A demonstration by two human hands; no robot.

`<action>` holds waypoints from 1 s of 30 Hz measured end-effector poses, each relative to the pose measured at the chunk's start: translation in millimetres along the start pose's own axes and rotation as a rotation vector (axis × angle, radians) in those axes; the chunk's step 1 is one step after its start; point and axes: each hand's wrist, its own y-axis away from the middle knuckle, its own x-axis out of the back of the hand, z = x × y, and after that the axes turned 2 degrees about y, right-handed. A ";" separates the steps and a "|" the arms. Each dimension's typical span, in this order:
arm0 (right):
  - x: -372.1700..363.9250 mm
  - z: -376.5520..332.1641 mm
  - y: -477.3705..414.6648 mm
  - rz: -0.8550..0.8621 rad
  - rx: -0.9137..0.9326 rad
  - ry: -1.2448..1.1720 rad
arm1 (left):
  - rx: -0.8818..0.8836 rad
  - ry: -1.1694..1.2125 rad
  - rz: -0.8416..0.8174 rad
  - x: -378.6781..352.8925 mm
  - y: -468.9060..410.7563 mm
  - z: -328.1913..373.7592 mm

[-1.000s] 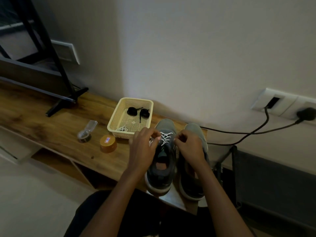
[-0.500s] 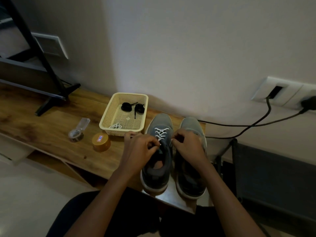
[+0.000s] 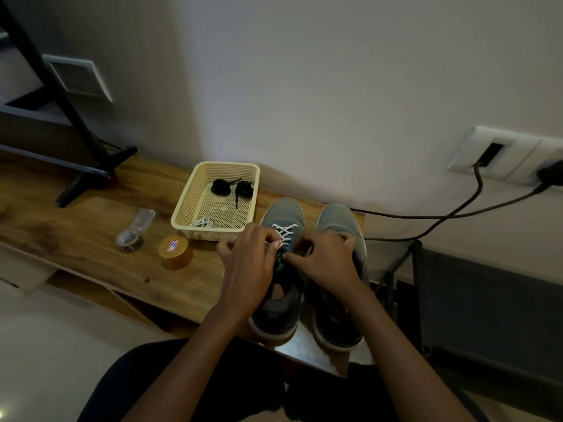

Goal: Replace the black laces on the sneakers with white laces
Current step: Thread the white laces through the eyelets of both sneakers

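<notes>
On the wooden surface [image 3: 91,226], the left hand [image 3: 249,269] and right hand [image 3: 329,263] curl their fingers tight, pinching the white lace [image 3: 285,231] half-threaded up the left sneaker [image 3: 283,211], so the next move, I'd judge, is feeding a tip through the following eyelet.

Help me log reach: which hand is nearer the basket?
Left. The left hand sits just off the basket's near right corner, pinching at the sneaker's lace. The right hand is farther right, on that sneaker's far side.
</notes>
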 end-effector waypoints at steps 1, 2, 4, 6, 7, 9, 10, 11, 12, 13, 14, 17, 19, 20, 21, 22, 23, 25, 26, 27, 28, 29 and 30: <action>-0.8 -1.9 0.3 -0.015 0.004 0.052 | -0.005 -0.021 -0.008 -0.2 0.5 0.0; -1.5 -3.6 0.5 -0.024 0.006 0.092 | -0.013 -0.043 -0.012 -0.4 1.3 0.1; -2.3 -6.5 0.6 -0.034 0.008 0.125 | -0.013 -0.078 0.003 -0.2 3.4 0.9; -2.2 -8.7 0.9 -0.039 0.001 0.123 | 0.003 -0.103 0.032 -0.1 5.0 2.3; -2.0 -9.3 0.9 -0.043 -0.003 0.125 | 0.007 -0.118 0.041 -0.7 5.7 3.3; -2.3 -9.4 0.6 -0.053 -0.010 0.136 | 0.002 -0.145 0.057 -2.9 6.5 5.3; -2.8 -9.5 0.8 -0.056 -0.012 0.140 | 0.001 -0.156 0.061 -4.0 6.6 6.2; -3.5 -9.6 0.7 -0.056 -0.013 0.140 | 0.002 -0.165 0.064 -4.7 6.6 6.8; -4.1 -9.1 0.7 -0.054 -0.013 0.139 | 0.001 -0.167 0.064 -6.1 5.7 7.4; -4.6 -8.5 0.8 -0.053 -0.013 0.140 | -0.001 -0.166 0.062 -7.4 4.9 7.7; -4.8 -8.0 0.9 -0.055 -0.015 0.142 | -0.006 -0.162 0.056 -8.6 3.8 7.7; -5.4 -7.8 1.1 -0.049 -0.016 0.131 | -0.026 -0.153 0.049 -10.7 1.0 7.9; -5.6 -7.2 0.8 -0.045 -0.021 0.115 | -0.035 -0.149 0.041 -11.1 -0.1 9.1; -5.8 -6.4 0.6 -0.043 -0.023 0.106 | -0.042 -0.151 0.037 -11.4 -0.6 9.7; -6.2 -5.8 0.4 -0.043 -0.023 0.099 | -0.051 -0.158 0.031 -11.4 -0.8 10.1; -6.5 -5.4 0.2 -0.042 -0.022 0.094 | -0.060 -0.163 0.023 -11.3 -1.4 10.6; -6.9 -5.2 0.3 -0.039 -0.022 0.090 | -0.065 -0.166 0.014 -11.1 -1.7 11.0; -7.5 -5.0 0.0 -0.030 -0.017 0.084 | -0.058 -0.151 0.000 -11.0 -2.3 12.4; -7.4 -4.9 -0.2 -0.030 -0.015 0.083 | -0.050 -0.133 -0.002 -11.0 -2.3 12.5; -7.2 -4.8 -0.5 -0.033 -0.014 0.085 | -0.039 -0.108 -0.002 -11.3 -2.0 11.8; -7.0 -5.1 -0.7 -0.036 -0.015 0.088 | -0.020 -0.071 -0.003 -11.6 -1.6 10.8; -7.0 -5.3 -0.9 -0.038 -0.018 0.088 | 0.007 -0.025 -0.004 -12.2 -1.3 9.3; -6.8 -5.6 -1.0 -0.038 -0.023 0.083 | 0.039 0.025 -0.004 -13.2 -1.3 8.1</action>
